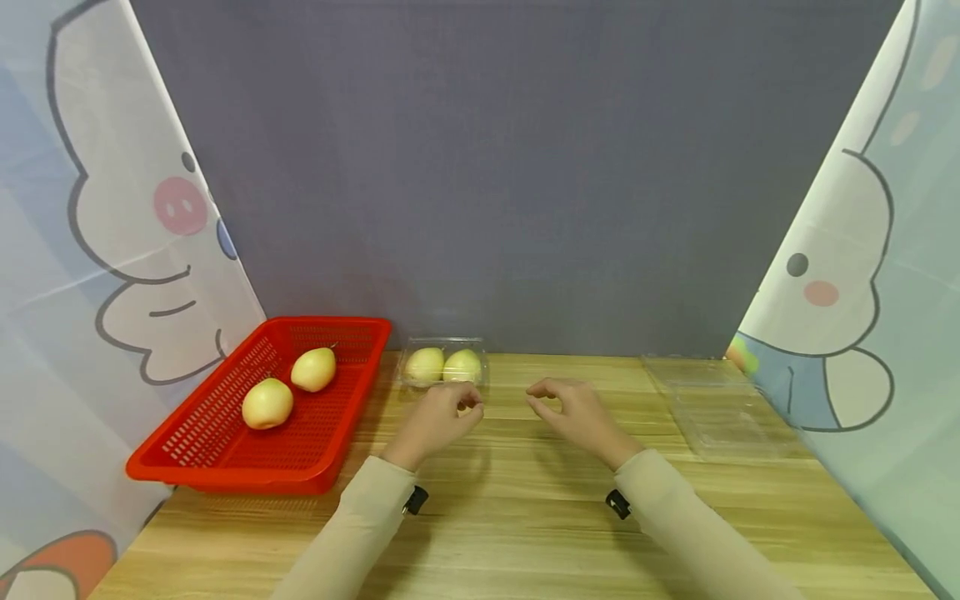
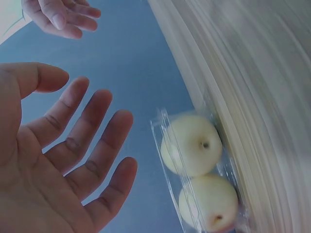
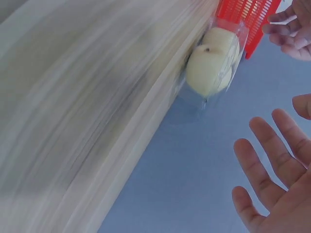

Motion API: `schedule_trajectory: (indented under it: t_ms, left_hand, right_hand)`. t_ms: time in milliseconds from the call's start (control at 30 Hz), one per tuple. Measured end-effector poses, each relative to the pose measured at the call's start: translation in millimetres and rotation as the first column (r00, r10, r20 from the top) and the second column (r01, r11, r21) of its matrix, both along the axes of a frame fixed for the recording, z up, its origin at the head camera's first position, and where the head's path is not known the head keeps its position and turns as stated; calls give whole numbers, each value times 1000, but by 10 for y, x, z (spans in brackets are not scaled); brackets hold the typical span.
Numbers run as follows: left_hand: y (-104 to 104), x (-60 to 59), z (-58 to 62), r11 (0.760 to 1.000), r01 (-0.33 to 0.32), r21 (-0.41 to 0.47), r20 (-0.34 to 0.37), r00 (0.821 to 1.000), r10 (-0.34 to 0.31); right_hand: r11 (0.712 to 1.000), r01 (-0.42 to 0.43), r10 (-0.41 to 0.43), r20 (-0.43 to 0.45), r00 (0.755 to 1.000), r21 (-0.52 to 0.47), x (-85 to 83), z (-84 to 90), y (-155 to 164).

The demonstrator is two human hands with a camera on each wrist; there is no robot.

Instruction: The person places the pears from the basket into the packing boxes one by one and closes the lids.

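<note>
A clear plastic clamshell box (image 1: 444,363) with two pale yellow pears inside stands at the back of the wooden table (image 1: 525,517). The same box (image 2: 199,174) shows in the left wrist view and, in the right wrist view, the box (image 3: 216,58) sits beside the red basket. My left hand (image 1: 450,412) hovers just in front of the box with relaxed fingers and holds nothing. To its right my right hand (image 1: 562,408) is also loose and empty. In the left wrist view the left hand's fingers (image 2: 92,145) are spread.
A red plastic basket (image 1: 225,450) at the left holds two more pears (image 1: 267,403). An empty clear clamshell box (image 1: 712,400) lies open at the right. A grey backdrop and cartoon-printed side panels wall in the table.
</note>
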State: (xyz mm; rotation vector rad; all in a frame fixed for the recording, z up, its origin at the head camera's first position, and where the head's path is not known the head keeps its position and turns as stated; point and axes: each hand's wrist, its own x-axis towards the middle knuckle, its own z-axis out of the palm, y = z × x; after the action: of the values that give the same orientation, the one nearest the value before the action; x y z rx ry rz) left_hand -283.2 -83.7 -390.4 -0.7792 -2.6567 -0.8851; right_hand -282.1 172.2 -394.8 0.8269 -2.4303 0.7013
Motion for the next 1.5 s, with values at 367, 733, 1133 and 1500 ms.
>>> schedule_trajectory:
  t_ms: [367,733,1133,1500]
  left_hand:
    - [251,19,-13,998,54,-15,56,997,-53]
    - [578,21,-13,993,114,6,164,980,-114]
    - [899,48,-68,988,152,-3,200,969,-149]
    - [1181,95,-109,978,197,68,286,935,-208]
  right_hand:
    - [995,100,-102,84,991,23,61,9,559]
    - [978,206,-206,146,968,21,192,-1,1150]
    - [952,305,-300,200,933,4,356,20,1647]
    - [893,450,-449,61,892,-5,406,-80,2174]
